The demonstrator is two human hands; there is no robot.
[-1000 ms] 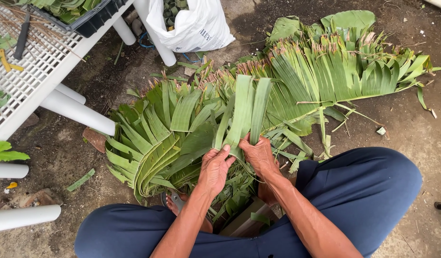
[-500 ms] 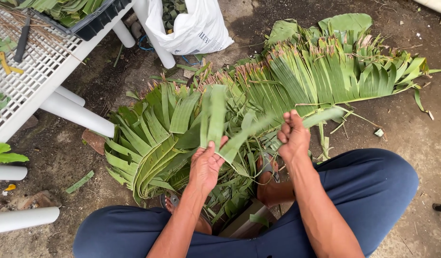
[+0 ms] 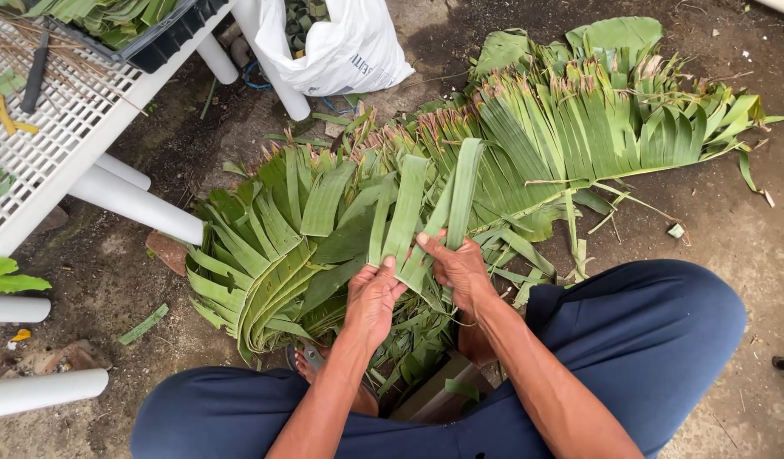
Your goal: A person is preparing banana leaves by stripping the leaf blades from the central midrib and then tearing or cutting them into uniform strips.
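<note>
Gripping a few long green leaf strips (image 3: pixel 426 212) at their lower ends, the left hand (image 3: pixel 372 297) and the right hand (image 3: pixel 460 268) sit side by side above the person's knees, fingers closed around the strips, which fan upward over a big pile of cut palm-like leaves (image 3: pixel 511 144) on the dirt ground (image 3: pixel 732 212). To the left stands a white grid table (image 3: pixel 60 136) on white pipe legs, with a dark tray of leaves (image 3: pixel 128 25) on it, and a white plastic bag (image 3: pixel 341 42) sits beyond the pile
</note>
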